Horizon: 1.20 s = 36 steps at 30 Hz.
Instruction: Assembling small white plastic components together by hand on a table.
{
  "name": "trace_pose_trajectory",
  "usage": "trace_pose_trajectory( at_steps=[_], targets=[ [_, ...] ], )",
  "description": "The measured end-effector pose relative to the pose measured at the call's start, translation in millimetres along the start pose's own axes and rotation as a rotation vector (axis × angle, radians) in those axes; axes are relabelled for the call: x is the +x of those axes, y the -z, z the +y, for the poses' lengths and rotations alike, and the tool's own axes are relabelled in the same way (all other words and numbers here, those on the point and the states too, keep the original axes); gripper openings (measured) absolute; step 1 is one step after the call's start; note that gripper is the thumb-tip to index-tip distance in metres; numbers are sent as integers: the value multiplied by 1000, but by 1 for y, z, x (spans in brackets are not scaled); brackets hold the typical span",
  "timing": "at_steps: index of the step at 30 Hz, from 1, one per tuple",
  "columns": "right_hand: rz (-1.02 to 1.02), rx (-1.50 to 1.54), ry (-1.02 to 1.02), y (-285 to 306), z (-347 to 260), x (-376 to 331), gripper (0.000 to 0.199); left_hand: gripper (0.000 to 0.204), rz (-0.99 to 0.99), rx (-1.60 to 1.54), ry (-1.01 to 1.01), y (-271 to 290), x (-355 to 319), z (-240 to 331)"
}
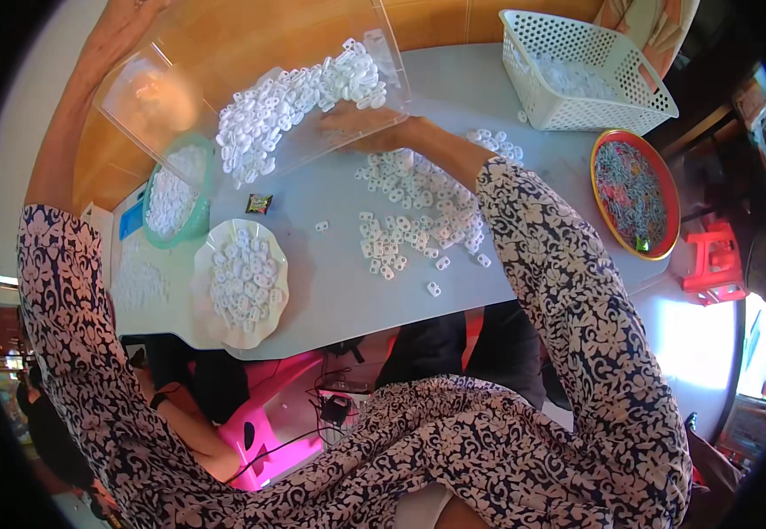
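Observation:
A clear plastic box is tilted up above the table, with many small white two-holed plastic pieces heaped along it. At the upper left, my left hand grips the box's far edge; its fingertips are cut off by the picture's rim. My right hand is at the box's right end, fingers stretched to the left beside the pieces and partly seen through the clear wall. Whether it is inside or behind the wall, I cannot tell. More of the white pieces lie loose on the table beneath my right forearm.
The grey table also carries a scalloped plate and a green basket of white pieces, and a small wrapped packet. At right are a white perforated basket and a red round tray. A person's arm shows at lower left.

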State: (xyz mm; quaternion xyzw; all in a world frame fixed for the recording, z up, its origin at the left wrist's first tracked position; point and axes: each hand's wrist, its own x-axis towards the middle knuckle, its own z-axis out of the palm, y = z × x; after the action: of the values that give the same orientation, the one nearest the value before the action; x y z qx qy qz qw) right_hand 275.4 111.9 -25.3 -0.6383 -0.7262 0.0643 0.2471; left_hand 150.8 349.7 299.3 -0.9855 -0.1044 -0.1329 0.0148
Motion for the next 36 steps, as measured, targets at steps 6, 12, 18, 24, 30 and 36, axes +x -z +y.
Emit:
trace_pose_trajectory(
  at_steps=[6,12,18,24,30,36],
  targets=[
    [92,113,213,4,-24,-28,30,48,36,-32,-31,3,0,-10],
    [51,39,80,16,-64,-63,49,30,95,-68,-202,0,-14,62],
    [130,-87,6,14,-62,-44,55,22,135,-95,-305,11,-23,94],
    [4,-74,-15,4,-77,-20,60,20,218,-87,-305,4,-32,106],
    [97,-149,64,4,-89,-63,64,19,192,-93,-267,-3,-23,104],
    [57,-113,12,32,-123,-97,63,37,133,-35,-176,-7,14,71]
  ],
)
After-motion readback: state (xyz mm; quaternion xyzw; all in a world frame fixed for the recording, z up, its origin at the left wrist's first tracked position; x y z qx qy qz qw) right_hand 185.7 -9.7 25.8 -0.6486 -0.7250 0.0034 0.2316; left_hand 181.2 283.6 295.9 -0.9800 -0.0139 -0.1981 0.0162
